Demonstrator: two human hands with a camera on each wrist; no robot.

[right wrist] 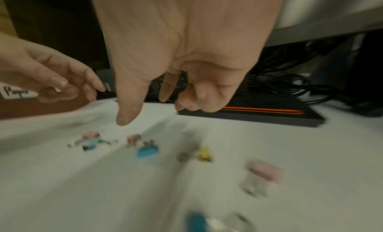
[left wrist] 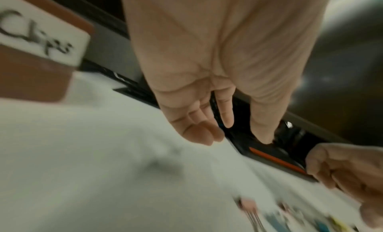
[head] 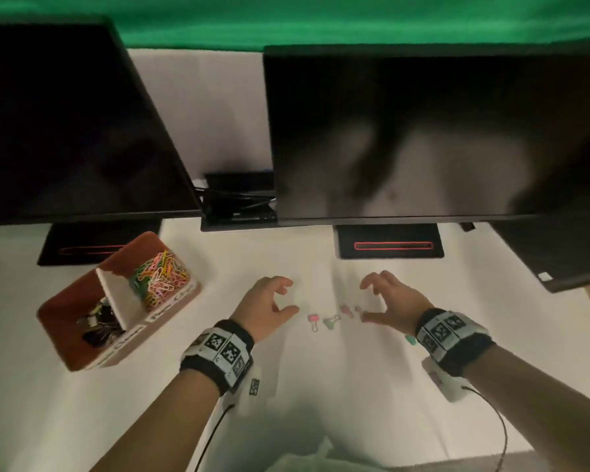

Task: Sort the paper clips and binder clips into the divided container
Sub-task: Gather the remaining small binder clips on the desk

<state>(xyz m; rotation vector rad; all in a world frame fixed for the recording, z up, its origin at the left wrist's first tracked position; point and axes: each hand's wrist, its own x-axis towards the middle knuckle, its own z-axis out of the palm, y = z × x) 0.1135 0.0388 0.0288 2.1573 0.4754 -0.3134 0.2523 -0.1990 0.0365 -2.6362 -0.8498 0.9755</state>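
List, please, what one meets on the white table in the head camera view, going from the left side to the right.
Brown divided container → left hand → pink binder clip → pale green binder clip → second pink binder clip → right hand.

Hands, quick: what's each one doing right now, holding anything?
Left hand: open, fingers loosely curled, holding nothing.
Right hand: open, holding nothing, above the loose binder clips.

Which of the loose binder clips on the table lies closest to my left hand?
The pink binder clip, leftmost in the row, just right of the left hand; the green clip and the other pink clips lie farther toward the right hand.
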